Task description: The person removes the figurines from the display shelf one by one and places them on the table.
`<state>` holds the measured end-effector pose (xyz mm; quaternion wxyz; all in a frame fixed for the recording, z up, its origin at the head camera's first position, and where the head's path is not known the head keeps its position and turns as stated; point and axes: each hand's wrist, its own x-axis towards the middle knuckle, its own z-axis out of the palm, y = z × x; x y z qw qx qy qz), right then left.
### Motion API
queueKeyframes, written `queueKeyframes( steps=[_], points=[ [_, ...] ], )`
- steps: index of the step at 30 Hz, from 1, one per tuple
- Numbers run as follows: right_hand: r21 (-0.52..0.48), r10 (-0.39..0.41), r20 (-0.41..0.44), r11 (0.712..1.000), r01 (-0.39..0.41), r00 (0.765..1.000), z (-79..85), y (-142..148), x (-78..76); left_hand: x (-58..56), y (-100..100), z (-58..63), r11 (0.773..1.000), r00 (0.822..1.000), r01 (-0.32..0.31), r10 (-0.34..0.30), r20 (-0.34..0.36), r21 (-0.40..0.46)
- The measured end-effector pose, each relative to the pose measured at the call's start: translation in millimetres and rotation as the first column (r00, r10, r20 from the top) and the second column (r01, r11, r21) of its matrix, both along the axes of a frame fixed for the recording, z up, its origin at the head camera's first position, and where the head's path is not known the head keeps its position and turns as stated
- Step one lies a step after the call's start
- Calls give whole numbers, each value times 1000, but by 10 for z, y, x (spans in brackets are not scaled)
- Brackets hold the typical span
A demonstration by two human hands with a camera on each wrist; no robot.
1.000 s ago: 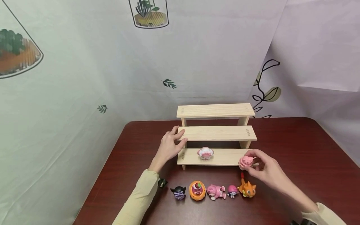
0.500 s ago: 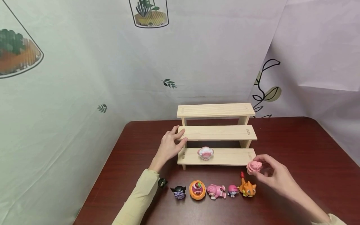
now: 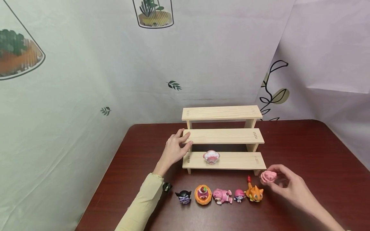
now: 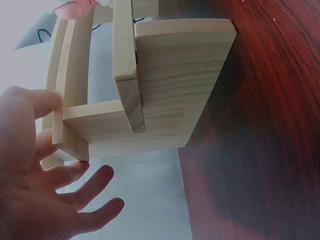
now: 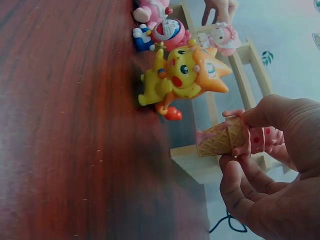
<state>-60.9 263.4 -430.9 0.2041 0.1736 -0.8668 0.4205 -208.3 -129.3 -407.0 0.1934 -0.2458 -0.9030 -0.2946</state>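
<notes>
My left hand grips the left end of the middle board of a three-tier wooden display shelf. In the left wrist view, its thumb and forefinger sit about the board's end while the other fingers spread past it. My right hand pinches a pink ice cream cone figurine off the shelf's front right corner. The right wrist view shows its waffle cone between thumb and fingers. A pink-and-white figurine stands on the lowest board. Closest to the right hand is an orange-and-yellow figurine.
Along the front of the dark red table lie a black-and-purple figurine, an orange round figurine with a strawberry, a pink figurine and a small pink-headed one. A dark object is half hidden by the left sleeve.
My right hand has carried the ice cream cone figurine rightward and toward me, away from the lowest board's right end. The left hand has stayed on the shelf.
</notes>
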Motion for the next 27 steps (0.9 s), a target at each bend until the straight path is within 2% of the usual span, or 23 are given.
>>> queueKeyframes(
  steps=[8, 27],
  points=[
    [19, -23, 0, 1000, 23, 1000, -102, 37, 76, 4, 7, 12, 1000, 1000, 3, -3, -2, 0],
    [-2, -18, 18, 1000, 18, 1000, -301, 51, 196, 10, 5, 5, 1000, 1000, -5, 5, 19, 10]
  ],
)
